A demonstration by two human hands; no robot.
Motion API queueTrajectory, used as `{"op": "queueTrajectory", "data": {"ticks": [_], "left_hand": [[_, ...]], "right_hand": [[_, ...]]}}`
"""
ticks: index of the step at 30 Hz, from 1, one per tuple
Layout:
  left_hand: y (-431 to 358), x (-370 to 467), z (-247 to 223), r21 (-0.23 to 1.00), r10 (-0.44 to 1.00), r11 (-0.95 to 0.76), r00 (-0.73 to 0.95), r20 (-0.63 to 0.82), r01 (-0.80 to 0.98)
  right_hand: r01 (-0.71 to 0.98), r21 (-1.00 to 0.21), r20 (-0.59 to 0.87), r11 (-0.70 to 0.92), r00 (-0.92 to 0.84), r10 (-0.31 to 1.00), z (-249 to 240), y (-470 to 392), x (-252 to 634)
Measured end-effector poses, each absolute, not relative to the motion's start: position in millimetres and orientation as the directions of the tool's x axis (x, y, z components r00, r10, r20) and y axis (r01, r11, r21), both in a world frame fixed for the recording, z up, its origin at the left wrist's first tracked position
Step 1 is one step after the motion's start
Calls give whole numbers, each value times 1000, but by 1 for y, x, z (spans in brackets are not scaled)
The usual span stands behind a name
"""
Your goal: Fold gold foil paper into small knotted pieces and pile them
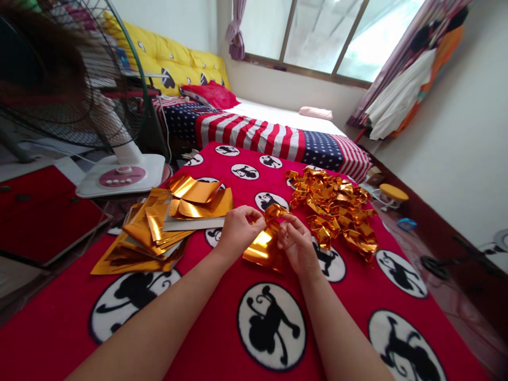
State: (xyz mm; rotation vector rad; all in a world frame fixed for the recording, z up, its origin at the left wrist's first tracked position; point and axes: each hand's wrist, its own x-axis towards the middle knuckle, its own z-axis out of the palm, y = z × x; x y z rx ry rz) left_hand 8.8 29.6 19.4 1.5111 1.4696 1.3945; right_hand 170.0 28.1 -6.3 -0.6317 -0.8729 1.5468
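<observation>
Both my hands are at a shiny gold foil paper [262, 246] over the middle of the red cloth. Its upper part curls into a loop between my fingers, and the lower part lies flatter below. My left hand [243, 228] pinches the paper's left edge between thumb and fingertips. On the opposite side, my right hand [296, 242] has its fingers closed on the curled edge. To the left lies a loose stack of flat gold foil sheets [146, 238], some showing pale undersides. A heap of folded gold foil pieces [331, 203] sits to the right.
The red cloth [206, 323] with black-and-white round figures covers the table. An electric fan [119, 143] stands close on the left. Behind the table is a bed [254, 135] with a flag-patterned cover. A yellow stool [393, 192] is on the floor at right.
</observation>
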Motion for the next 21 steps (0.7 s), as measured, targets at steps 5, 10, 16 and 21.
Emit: {"op": "queueTrajectory", "data": {"ticks": [5,10,16,21], "left_hand": [[34,13,16,1000,986,17,-167,-17,-2],[32,16,16,973,984,109,-120,-135,-201],[28,22,13,935,978,165,-68,-195,-315],[30,22,8,951,978,167,-79,-194,-259]], "right_hand": [[-426,-904,123,40,-170,978,-12,26,162],[-304,-951,141,62,-245,959,-15,23,160],[-239,-970,120,50,-286,951,-11,19,154],[-312,-950,68,-8,-235,970,-11,21,155]]}}
